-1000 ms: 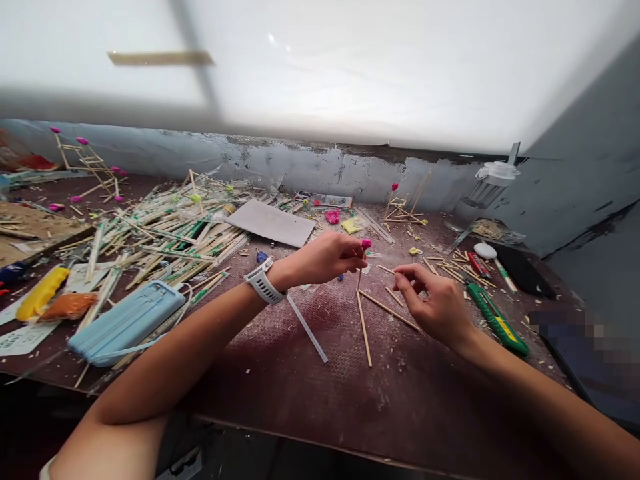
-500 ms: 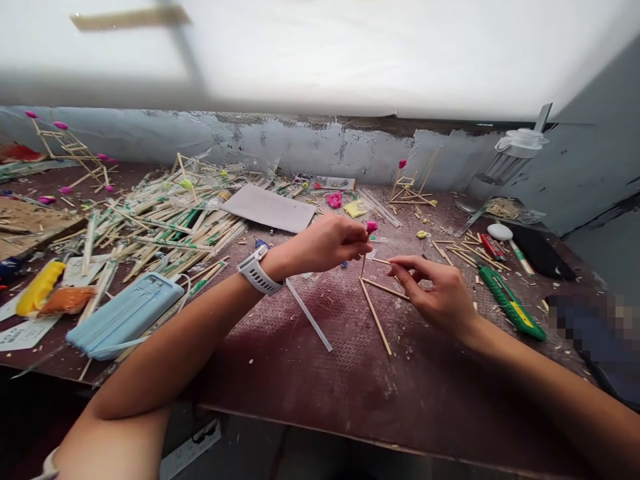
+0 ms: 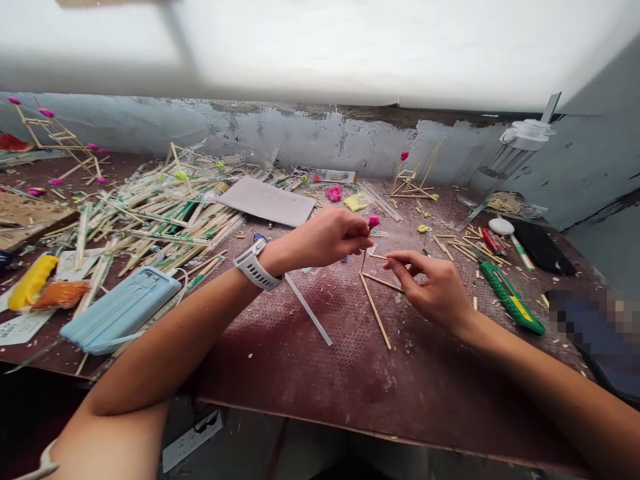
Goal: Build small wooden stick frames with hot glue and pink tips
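Pinched in the fingers of my left hand (image 3: 327, 237) is a thin upright wooden stick (image 3: 364, 261) topped with a pink lump of clay (image 3: 373, 221). Two more sticks spread out from its foot: one slopes toward me (image 3: 375, 310), the other (image 3: 383, 283) runs right, its far end behind my right hand (image 3: 433, 287). Thumb and forefinger of that hand are closed on the end of a short wooden stick (image 3: 379, 257), which points left toward the upright one. Whether the two touch I cannot tell.
A heap of wrapped chopsticks (image 3: 165, 220) covers the left, near a blue power bank (image 3: 123, 310). A clear plastic strip (image 3: 309, 310) lies in front. To the right are a green utility knife (image 3: 513, 297), loose sticks and a black phone-like slab (image 3: 543, 247). Stick frames (image 3: 410, 180) stand behind.
The view has shifted slightly. My right hand sits a little further left and higher, still pinching the short stick. My left hand keeps its hold on the upright stick.
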`<state>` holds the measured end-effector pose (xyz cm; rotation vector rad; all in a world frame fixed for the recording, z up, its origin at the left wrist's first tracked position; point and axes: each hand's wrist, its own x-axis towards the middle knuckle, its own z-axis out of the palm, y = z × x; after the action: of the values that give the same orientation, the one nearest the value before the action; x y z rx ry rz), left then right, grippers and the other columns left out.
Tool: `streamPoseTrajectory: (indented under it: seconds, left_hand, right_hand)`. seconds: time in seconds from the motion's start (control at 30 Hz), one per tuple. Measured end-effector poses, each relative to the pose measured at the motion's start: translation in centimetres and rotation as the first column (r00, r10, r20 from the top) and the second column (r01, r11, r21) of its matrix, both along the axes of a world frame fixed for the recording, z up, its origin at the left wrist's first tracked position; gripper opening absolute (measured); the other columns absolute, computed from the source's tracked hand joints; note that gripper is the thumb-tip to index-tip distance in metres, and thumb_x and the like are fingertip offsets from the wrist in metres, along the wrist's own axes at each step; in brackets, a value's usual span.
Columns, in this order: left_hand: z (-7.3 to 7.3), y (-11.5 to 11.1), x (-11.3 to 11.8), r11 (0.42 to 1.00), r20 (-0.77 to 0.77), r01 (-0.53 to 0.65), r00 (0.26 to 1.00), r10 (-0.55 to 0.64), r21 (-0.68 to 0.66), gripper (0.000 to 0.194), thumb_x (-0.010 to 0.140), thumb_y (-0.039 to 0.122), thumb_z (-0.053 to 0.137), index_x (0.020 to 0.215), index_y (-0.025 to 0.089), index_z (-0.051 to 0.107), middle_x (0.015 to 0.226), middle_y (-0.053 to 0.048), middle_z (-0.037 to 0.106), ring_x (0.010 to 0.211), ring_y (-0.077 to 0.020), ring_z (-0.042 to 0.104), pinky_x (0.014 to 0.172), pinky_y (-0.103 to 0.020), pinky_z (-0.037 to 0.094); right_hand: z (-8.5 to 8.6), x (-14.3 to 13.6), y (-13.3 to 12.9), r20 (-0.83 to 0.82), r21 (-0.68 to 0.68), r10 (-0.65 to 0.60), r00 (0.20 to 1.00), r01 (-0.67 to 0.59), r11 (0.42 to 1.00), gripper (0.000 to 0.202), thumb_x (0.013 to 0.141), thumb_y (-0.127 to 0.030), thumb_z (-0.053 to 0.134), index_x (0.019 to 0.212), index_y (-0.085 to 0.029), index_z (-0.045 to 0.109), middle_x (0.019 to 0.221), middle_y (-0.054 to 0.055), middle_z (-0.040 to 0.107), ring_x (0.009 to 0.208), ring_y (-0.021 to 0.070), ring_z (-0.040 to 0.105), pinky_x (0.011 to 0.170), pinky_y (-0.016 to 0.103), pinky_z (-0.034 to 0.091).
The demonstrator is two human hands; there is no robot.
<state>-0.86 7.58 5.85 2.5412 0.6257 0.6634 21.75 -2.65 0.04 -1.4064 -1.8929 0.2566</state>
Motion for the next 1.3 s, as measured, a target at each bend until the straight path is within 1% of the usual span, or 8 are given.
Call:
streamPoseTrajectory:
  seconds: [0.43, 0.63, 0.8, 0.97, 1.1, 1.2, 1.3]
  left_hand:
    - [0.05, -0.05, 0.01, 1.000, -0.009, -0.005, 1.000, 0.005, 0.001, 0.028, 0.097, 0.028, 0.065, 0.072, 0.015, 0.066, 0.063, 0.000, 0.063, 0.056, -0.0087, 0.047, 0.055, -0.028, 0.035]
    - [0.01, -0.09, 0.02, 1.000, -0.006, -0.002, 1.000, 0.002, -0.014, 0.026, 0.097, 0.027, 0.065, 0.074, 0.014, 0.068, 0.066, -0.002, 0.066, 0.058, -0.0090, 0.052, 0.056, -0.028, 0.036]
    - [0.07, -0.11, 0.00, 1.000, -0.014, 0.001, 1.000, -0.001, -0.012, 0.027, 0.097, 0.027, 0.064, 0.073, 0.015, 0.067, 0.065, -0.001, 0.065, 0.057, -0.0092, 0.051, 0.056, -0.028, 0.036]
    - [0.00, -0.07, 0.02, 1.000, -0.009, 0.008, 1.000, -0.008, -0.013, 0.028, 0.097, 0.027, 0.063, 0.072, 0.015, 0.067, 0.064, -0.001, 0.065, 0.057, -0.0091, 0.049, 0.057, -0.029, 0.035]
    - [-0.10, -0.01, 0.04, 0.999, 0.001, 0.015, 1.000, -0.015, -0.030, 0.028, 0.097, 0.028, 0.063, 0.073, 0.015, 0.067, 0.065, -0.001, 0.064, 0.057, -0.0091, 0.048, 0.057, -0.029, 0.035]
    - [-0.11, -0.01, 0.05, 1.000, 0.004, 0.013, 1.000, -0.013, -0.020, 0.029, 0.097, 0.028, 0.063, 0.071, 0.016, 0.065, 0.063, 0.000, 0.060, 0.056, -0.0091, 0.045, 0.056, -0.029, 0.034]
    - [-0.10, -0.03, 0.05, 1.000, 0.004, 0.009, 1.000, -0.009, -0.018, 0.028, 0.097, 0.028, 0.063, 0.072, 0.016, 0.066, 0.062, 0.000, 0.060, 0.057, -0.0093, 0.045, 0.057, -0.029, 0.034]
  right_hand:
    - [-0.47, 0.01, 0.10, 0.019, -0.006, 0.012, 1.000, -0.011, 1.000, 0.018, 0.099, -0.029, 0.062, 0.108, -0.022, 0.076, 0.094, 0.004, 0.084, 0.080, 0.0233, 0.081, 0.059, 0.029, 0.059]
    - [-0.52, -0.06, 0.07, 0.013, 0.017, -0.006, 1.000, 0.005, 1.000, 0.019, 0.101, -0.030, 0.060, 0.108, -0.023, 0.076, 0.096, 0.005, 0.084, 0.080, 0.0233, 0.080, 0.058, 0.030, 0.058]
    - [-0.73, 0.00, 0.15, 0.005, 0.022, 0.001, 1.000, -0.001, 1.000, 0.018, 0.101, -0.031, 0.062, 0.109, -0.022, 0.075, 0.095, 0.006, 0.084, 0.080, 0.0232, 0.080, 0.060, 0.030, 0.058]
    - [-0.95, 0.05, 0.25, 0.016, 0.056, -0.003, 1.000, 0.002, 0.998, 0.020, 0.101, -0.033, 0.060, 0.107, -0.022, 0.076, 0.093, 0.006, 0.084, 0.073, 0.0215, 0.079, 0.059, 0.030, 0.056]
    - [-0.95, 0.04, 0.25, 0.015, 0.073, -0.003, 1.000, 0.002, 0.997, 0.019, 0.101, -0.032, 0.061, 0.106, -0.022, 0.076, 0.092, 0.005, 0.084, 0.068, 0.0195, 0.077, 0.060, 0.030, 0.055]
    - [-0.89, -0.01, 0.22, 0.007, 0.074, -0.002, 1.000, 0.002, 0.997, 0.019, 0.101, -0.032, 0.061, 0.106, -0.022, 0.076, 0.091, 0.005, 0.084, 0.068, 0.0191, 0.076, 0.062, 0.030, 0.055]
    - [-0.83, -0.06, 0.19, 0.004, 0.072, -0.005, 1.000, 0.005, 0.997, 0.019, 0.101, -0.033, 0.061, 0.105, -0.022, 0.076, 0.092, 0.005, 0.084, 0.069, 0.0194, 0.076, 0.063, 0.031, 0.056]
